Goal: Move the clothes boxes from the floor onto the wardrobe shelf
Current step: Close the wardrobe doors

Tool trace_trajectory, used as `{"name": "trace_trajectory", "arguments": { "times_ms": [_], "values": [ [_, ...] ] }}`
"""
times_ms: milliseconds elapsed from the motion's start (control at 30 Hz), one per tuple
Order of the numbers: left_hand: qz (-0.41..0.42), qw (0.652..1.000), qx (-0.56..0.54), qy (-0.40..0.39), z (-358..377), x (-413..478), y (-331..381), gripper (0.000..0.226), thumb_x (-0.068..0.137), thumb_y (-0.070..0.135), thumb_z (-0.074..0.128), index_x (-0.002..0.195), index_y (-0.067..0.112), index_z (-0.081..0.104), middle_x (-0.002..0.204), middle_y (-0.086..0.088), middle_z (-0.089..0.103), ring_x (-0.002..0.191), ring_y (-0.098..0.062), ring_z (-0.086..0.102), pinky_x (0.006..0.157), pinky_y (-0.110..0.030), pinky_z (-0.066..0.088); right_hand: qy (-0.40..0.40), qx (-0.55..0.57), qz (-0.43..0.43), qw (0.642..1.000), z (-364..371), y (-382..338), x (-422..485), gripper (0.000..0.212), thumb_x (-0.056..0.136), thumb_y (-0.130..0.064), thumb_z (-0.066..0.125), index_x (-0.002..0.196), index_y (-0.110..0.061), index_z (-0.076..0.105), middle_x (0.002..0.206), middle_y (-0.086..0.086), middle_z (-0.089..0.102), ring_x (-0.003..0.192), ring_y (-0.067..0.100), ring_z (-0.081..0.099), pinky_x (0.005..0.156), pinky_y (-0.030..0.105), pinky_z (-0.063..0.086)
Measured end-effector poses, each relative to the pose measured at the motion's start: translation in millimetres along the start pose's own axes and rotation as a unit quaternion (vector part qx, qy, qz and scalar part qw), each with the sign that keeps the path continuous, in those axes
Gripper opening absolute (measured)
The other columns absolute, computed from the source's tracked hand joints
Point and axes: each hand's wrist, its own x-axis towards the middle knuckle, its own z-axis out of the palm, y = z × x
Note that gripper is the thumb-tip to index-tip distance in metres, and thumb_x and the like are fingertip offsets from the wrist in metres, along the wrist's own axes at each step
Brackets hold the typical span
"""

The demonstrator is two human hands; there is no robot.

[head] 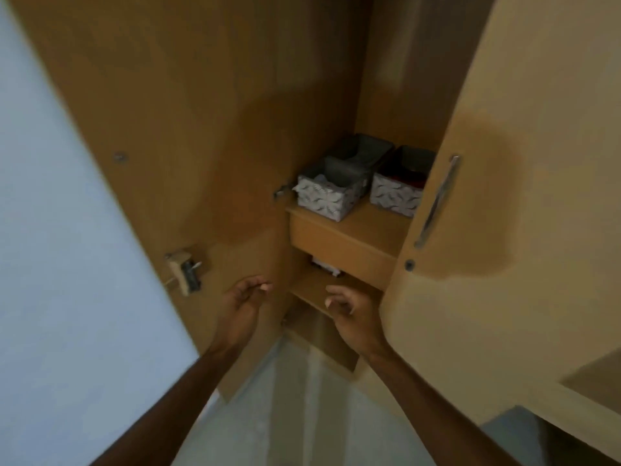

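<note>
Two patterned grey-and-white fabric boxes stand side by side on the wardrobe shelf [366, 227]. The left box [327, 193] has grey lining and a divider. The right box [398, 188] holds something dark red and is partly hidden by the right door. Below the shelf, my left hand [243, 302] and my right hand [351, 311] hang apart in front of the lower compartment, fingers loosely curled, holding nothing. No box on the floor is in view.
The left wardrobe door [174, 129] stands wide open with a lock fitting [184, 272] on its inner face. The right door [524, 230] with a metal handle [437, 201] is partly open. A small white item [327, 267] lies on the lower shelf. Grey floor [285, 415] lies below.
</note>
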Motion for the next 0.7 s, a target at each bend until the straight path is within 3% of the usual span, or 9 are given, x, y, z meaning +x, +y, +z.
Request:
{"name": "trace_trajectory", "arguments": {
  "times_ms": [133, 267, 367, 533, 700],
  "values": [
    [0.017, 0.996, 0.020, 0.090, -67, -30, 9, 0.019, 0.092, 0.011, 0.061, 0.109, 0.010, 0.069, 0.107, -0.007, 0.072, 0.100, -0.022, 0.067, 0.074, -0.018, 0.046, -0.056, 0.017, -0.022, 0.998, 66, -26, -5, 0.025, 0.089, -0.023, 0.062, 0.113, -0.024, 0.067, 0.095, -0.011, 0.069, 0.088, 0.001, 0.064, 0.079, 0.023, 0.054],
    [0.053, 0.986, 0.045, 0.152, -126, -43, 33, 0.019, 0.093, 0.010, 0.058, 0.109, 0.012, 0.068, 0.104, -0.005, 0.073, 0.097, -0.016, 0.067, 0.074, -0.018, 0.046, -0.114, 0.022, -0.074, 0.991, 121, -72, 2, 0.028, 0.088, -0.026, 0.060, 0.115, -0.024, 0.065, 0.096, -0.006, 0.070, 0.085, 0.007, 0.065, 0.073, 0.027, 0.054],
    [0.083, 0.980, 0.078, 0.164, -164, -27, 58, 0.026, 0.095, 0.018, 0.057, 0.120, 0.015, 0.064, 0.115, -0.001, 0.070, 0.105, -0.010, 0.064, 0.082, -0.021, 0.047, -0.128, 0.026, -0.113, 0.985, 151, -114, 14, 0.029, 0.089, -0.029, 0.059, 0.117, -0.025, 0.064, 0.104, -0.006, 0.070, 0.093, 0.009, 0.065, 0.077, 0.025, 0.054],
    [0.128, 0.971, 0.107, 0.170, -196, 27, 110, 0.037, 0.097, 0.028, 0.053, 0.132, 0.016, 0.054, 0.129, -0.002, 0.060, 0.116, -0.018, 0.058, 0.100, -0.040, 0.048, -0.088, 0.030, -0.149, 0.984, 176, -168, 36, 0.032, 0.091, -0.030, 0.059, 0.122, -0.023, 0.062, 0.110, -0.007, 0.068, 0.099, 0.008, 0.064, 0.082, 0.024, 0.056],
    [0.143, 0.979, 0.083, 0.116, -193, 68, 133, 0.029, 0.100, 0.033, 0.046, 0.124, 0.019, 0.054, 0.122, 0.004, 0.058, 0.112, -0.016, 0.056, 0.094, -0.034, 0.044, -0.044, 0.020, -0.156, 0.987, 187, -192, 47, 0.032, 0.091, -0.029, 0.059, 0.123, -0.026, 0.061, 0.109, -0.012, 0.066, 0.098, 0.003, 0.061, 0.080, 0.019, 0.052]
  ]
}}
